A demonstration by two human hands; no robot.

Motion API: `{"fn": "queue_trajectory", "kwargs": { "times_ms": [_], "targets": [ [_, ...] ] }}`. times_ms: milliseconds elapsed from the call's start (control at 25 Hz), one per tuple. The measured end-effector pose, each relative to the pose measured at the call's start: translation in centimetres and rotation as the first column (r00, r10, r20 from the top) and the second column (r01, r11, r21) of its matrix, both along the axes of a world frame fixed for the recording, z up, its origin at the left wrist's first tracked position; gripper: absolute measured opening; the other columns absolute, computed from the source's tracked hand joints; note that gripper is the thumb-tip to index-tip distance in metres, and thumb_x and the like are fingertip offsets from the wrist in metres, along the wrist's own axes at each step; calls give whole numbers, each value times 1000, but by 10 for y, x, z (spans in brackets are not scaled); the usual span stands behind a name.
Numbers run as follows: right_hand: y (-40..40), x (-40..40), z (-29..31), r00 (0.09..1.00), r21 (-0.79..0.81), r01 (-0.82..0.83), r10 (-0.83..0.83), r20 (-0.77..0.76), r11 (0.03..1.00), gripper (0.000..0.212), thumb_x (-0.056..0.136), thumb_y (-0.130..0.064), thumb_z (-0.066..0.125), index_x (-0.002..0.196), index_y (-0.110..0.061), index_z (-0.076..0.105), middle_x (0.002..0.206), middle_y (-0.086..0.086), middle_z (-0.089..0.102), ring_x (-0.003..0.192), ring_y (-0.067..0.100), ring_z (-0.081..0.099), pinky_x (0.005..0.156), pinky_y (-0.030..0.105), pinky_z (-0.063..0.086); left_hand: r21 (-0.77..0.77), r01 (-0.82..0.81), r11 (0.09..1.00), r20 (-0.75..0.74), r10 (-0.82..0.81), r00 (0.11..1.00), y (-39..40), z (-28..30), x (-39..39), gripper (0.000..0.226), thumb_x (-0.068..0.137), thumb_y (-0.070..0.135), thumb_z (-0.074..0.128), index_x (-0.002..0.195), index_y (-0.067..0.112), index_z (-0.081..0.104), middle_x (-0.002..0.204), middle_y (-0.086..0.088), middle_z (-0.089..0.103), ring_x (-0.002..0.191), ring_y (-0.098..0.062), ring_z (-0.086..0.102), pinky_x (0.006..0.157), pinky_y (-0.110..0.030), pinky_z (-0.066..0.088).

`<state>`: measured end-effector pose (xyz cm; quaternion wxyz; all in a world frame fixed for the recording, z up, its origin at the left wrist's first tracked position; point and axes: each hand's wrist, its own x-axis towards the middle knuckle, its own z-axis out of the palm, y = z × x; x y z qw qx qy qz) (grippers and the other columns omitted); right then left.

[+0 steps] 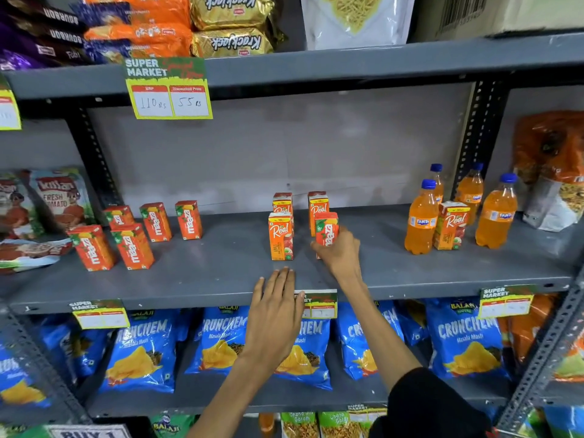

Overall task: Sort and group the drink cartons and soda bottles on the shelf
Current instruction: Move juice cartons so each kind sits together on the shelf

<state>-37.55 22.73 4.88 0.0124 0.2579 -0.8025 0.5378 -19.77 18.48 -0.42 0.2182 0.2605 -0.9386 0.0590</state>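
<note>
On the grey middle shelf [240,273], several red Maaza cartons [132,246] stand grouped at the left. Three Real cartons stand in the middle: one in front [280,237], one behind it [282,203], one to the right [317,207]. My right hand [339,251] grips a Maaza carton [326,229] beside them. My left hand [275,314] hovers flat and open over the shelf's front edge. At the right, several orange Fanta bottles [422,218] with blue caps surround another Real carton [450,226].
Ketchup pouches [60,197] lie at the shelf's left end and snack bags [553,172] at its right. Blue chip bags [467,339] fill the shelf below. Biscuit packs [234,23] sit above. A price tag [169,90] hangs from the upper shelf edge.
</note>
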Motion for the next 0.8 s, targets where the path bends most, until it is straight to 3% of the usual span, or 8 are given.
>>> {"fn": "queue_trajectory", "kwargs": {
  "times_ms": [200,360,480,560,680,800],
  "targets": [
    [21,30,2,999,-47,-24,22,-42,999,50,73,-34,85,112,-10,64,100,2,74,83,14,69,65,18,49,10,-48,999,-43,48,998,-16,-2,27,62,104,44,17,148,8,43,153,-10,48,145,-26,40,122,-48,29],
    [8,72,14,992,-65,-113,109,-63,991,37,68,-39,87,94,-25,66,77,-14,66,64,-5,60,54,3,41,23,-89,996,-63,91,994,-49,-4,65,58,103,40,26,144,6,48,150,-11,52,141,-27,45,120,-48,32],
    [-36,114,18,982,-75,-182,178,-60,980,35,66,-39,88,87,-27,63,71,-17,64,63,-7,60,51,4,43,24,-107,994,-67,108,992,-83,-1,105,56,102,39,28,142,6,50,147,-11,55,139,-27,47,118,-48,35],
    [-77,146,20,977,-76,-212,208,-49,974,37,66,-39,89,89,-23,65,78,-8,70,68,2,65,60,12,51,19,-107,994,-70,108,992,-114,0,133,51,103,36,35,142,6,49,147,-11,54,139,-27,47,119,-48,34],
    [-128,181,23,977,-63,-211,208,-47,975,37,64,-41,89,85,-21,67,83,1,74,80,19,71,80,37,58,0,-84,996,-50,84,995,-145,5,159,49,103,33,42,143,5,48,146,-12,55,139,-28,47,119,-47,33],
    [-171,200,22,972,-58,-232,230,-52,971,30,67,-36,89,81,-22,66,80,-1,72,80,20,72,85,42,57,12,-46,999,-32,46,998,-167,5,176,51,104,34,36,146,5,44,150,-12,50,142,-27,43,121,-46,30]
  ]
}}
